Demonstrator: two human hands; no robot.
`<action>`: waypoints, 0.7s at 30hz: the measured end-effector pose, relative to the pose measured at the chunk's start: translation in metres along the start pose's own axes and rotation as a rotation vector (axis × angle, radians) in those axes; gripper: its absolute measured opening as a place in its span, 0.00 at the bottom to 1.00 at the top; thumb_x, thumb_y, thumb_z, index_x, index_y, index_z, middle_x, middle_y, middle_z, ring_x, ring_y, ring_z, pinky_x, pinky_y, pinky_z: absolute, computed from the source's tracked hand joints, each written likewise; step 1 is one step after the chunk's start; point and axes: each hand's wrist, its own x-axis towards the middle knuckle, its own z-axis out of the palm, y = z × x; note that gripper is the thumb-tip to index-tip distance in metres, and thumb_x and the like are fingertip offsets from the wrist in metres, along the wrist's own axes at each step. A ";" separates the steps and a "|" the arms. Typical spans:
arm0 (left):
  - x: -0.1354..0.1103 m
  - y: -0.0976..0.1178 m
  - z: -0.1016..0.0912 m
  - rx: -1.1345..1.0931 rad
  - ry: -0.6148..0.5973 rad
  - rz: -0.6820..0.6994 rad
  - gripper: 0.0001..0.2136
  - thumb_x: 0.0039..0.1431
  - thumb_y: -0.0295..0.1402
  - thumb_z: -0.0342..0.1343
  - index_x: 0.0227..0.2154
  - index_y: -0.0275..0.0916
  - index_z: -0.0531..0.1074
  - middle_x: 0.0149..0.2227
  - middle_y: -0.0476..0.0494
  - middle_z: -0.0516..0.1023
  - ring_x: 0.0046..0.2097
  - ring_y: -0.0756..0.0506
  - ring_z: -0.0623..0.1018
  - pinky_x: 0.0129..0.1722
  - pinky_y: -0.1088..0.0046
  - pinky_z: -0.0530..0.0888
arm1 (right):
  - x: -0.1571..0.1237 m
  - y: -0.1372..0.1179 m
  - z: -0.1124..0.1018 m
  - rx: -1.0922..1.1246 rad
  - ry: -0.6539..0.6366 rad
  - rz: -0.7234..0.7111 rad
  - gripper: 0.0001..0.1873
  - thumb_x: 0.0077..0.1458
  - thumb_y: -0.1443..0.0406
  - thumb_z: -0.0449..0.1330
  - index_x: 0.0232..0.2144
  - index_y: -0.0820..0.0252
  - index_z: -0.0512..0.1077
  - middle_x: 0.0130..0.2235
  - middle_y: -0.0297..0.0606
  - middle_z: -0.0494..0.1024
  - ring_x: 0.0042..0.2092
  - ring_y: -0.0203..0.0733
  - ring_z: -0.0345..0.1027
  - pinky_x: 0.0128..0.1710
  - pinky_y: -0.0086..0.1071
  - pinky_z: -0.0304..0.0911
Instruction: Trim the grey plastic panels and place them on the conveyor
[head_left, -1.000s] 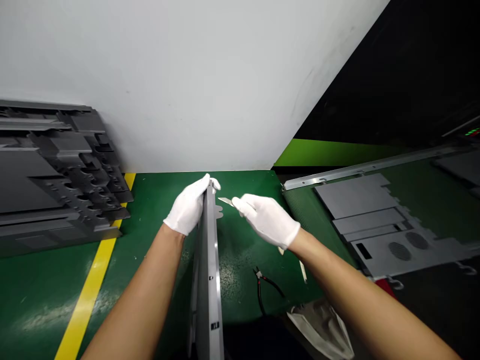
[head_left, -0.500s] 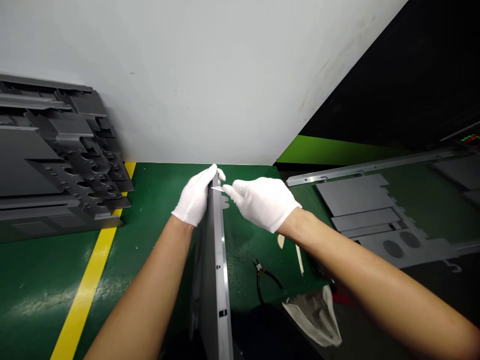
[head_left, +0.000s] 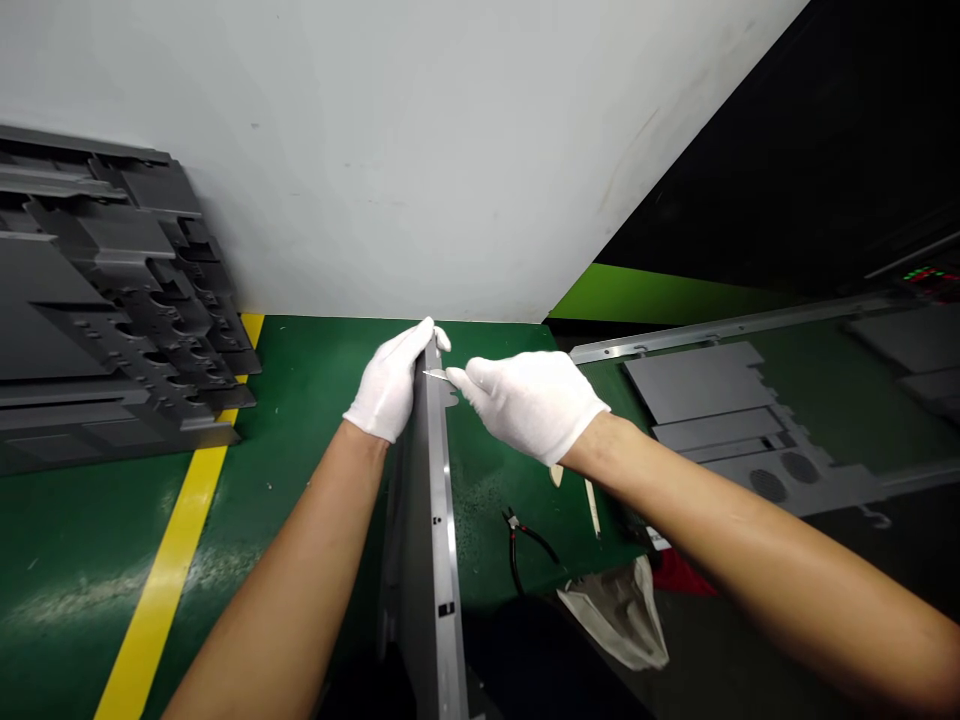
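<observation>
A grey sheet-metal panel (head_left: 440,480) stands on its edge in front of me, its narrow flange facing up. My left hand (head_left: 391,382), in a white glove, is closed round the panel's far end, with fingertips showing over the right side. My right hand (head_left: 529,402), gloved the same way, pinches a thin pointed blade (head_left: 436,374). The blade's tip lies at the flange's top edge, close to my left hand; its handle is hidden in the glove. Small rounded tabs (head_left: 451,397) stick out from the panel just below the blade.
Stacked grey metal panels (head_left: 112,300) are at left, near a yellow floor line (head_left: 169,560). Cutting pliers (head_left: 517,540) and a wooden strip (head_left: 592,508) lie on the green surface (head_left: 480,490). A whitish cloth (head_left: 622,610) hangs lower right. More grey parts (head_left: 720,410) are at right.
The view has shifted slightly, so the surroundings sit a little higher and further left. Both hands keep their places on the panel, and the blade stays at its edge.
</observation>
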 end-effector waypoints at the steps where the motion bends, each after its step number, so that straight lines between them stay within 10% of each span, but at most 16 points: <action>1: 0.000 0.000 0.000 -0.002 -0.003 0.001 0.16 0.63 0.50 0.55 0.31 0.43 0.72 0.24 0.50 0.64 0.23 0.50 0.68 0.22 0.71 0.66 | -0.001 0.000 0.000 -0.005 0.004 0.001 0.33 0.72 0.48 0.38 0.35 0.57 0.75 0.25 0.39 0.74 0.28 0.42 0.66 0.29 0.34 0.44; 8: -0.001 0.004 -0.005 0.032 0.023 0.033 0.18 0.64 0.52 0.54 0.31 0.42 0.72 0.27 0.49 0.68 0.25 0.50 0.65 0.25 0.71 0.67 | -0.027 -0.012 -0.004 0.179 0.021 -0.079 0.34 0.71 0.44 0.40 0.28 0.56 0.72 0.20 0.32 0.65 0.22 0.36 0.55 0.27 0.35 0.39; 15: 0.006 0.005 -0.018 0.150 -0.242 0.077 0.10 0.56 0.36 0.64 0.40 0.42 0.74 0.34 0.50 0.69 0.34 0.50 0.69 0.35 0.73 0.68 | -0.064 0.010 0.006 1.031 0.160 0.255 0.28 0.70 0.45 0.46 0.25 0.53 0.66 0.22 0.30 0.64 0.25 0.38 0.57 0.27 0.32 0.53; 21: -0.014 0.033 0.016 0.613 -0.020 0.287 0.13 0.65 0.40 0.49 0.27 0.42 0.72 0.28 0.46 0.73 0.32 0.44 0.71 0.40 0.61 0.73 | -0.133 0.009 0.054 1.304 0.071 0.445 0.28 0.71 0.47 0.45 0.25 0.53 0.68 0.17 0.29 0.63 0.20 0.37 0.58 0.25 0.32 0.62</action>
